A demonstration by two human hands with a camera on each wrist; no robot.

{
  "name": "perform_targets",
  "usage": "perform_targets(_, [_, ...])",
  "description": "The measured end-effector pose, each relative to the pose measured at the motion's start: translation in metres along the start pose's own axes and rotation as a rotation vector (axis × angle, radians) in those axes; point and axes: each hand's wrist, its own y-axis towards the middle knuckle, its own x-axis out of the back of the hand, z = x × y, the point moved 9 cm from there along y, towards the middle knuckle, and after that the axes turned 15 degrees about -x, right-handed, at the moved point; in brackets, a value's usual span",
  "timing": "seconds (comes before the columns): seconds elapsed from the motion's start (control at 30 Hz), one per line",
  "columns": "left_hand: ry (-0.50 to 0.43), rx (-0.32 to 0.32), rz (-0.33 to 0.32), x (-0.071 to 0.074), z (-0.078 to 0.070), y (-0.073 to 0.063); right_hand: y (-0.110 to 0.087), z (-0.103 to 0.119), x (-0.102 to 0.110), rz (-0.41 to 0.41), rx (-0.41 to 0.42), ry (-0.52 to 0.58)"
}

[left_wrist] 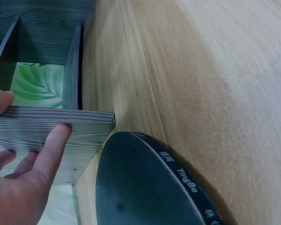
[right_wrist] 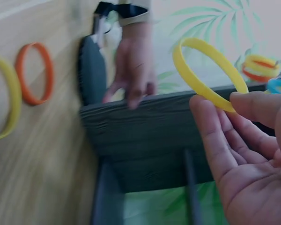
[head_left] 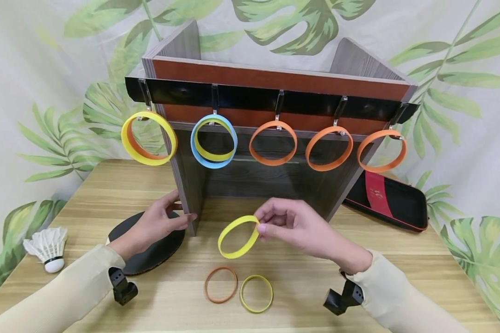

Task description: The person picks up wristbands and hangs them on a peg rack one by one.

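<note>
My right hand [head_left: 293, 226] pinches a yellow silicone wristband [head_left: 221, 240] between thumb and fingertips, above the table in front of a grey wooden shelf [head_left: 187, 180]. The right wrist view shows the band [right_wrist: 208, 91] tilted up from the fingertips. At the shelf's left side panel [left_wrist: 91, 122], my left hand [head_left: 160, 222] grips the edge, thumb on the inner face and fingers on the outer. An orange wristband [head_left: 207, 292] and another yellow wristband [head_left: 242, 298] lie flat on the table below the right hand.
A black bar [head_left: 250, 95] across the shelf carries several hooks with hanging wristbands: yellow with orange [head_left: 127, 138], blue with yellow [head_left: 194, 150], and orange ones [head_left: 273, 162]. A black table tennis paddle [head_left: 154, 254] and shuttlecock [head_left: 52, 247] lie left, a black-and-red case [head_left: 408, 208] right.
</note>
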Motion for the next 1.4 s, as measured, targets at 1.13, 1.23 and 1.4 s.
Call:
perform_targets(1.13, [-0.022, 0.003, 0.010, -0.001, 0.001, 0.002, -0.028, 0.068, 0.059, -0.542, 0.239, 0.472])
perform_targets(1.23, [-0.018, 0.005, 0.010, -0.001, 0.002, 0.002, -0.025, 0.067, 0.059, -0.546, 0.225, 0.482])
perform_targets(1.4, [-0.014, 0.009, 0.011, 0.000, 0.002, 0.000, -0.020, 0.065, 0.057, -0.536, 0.204, 0.477])
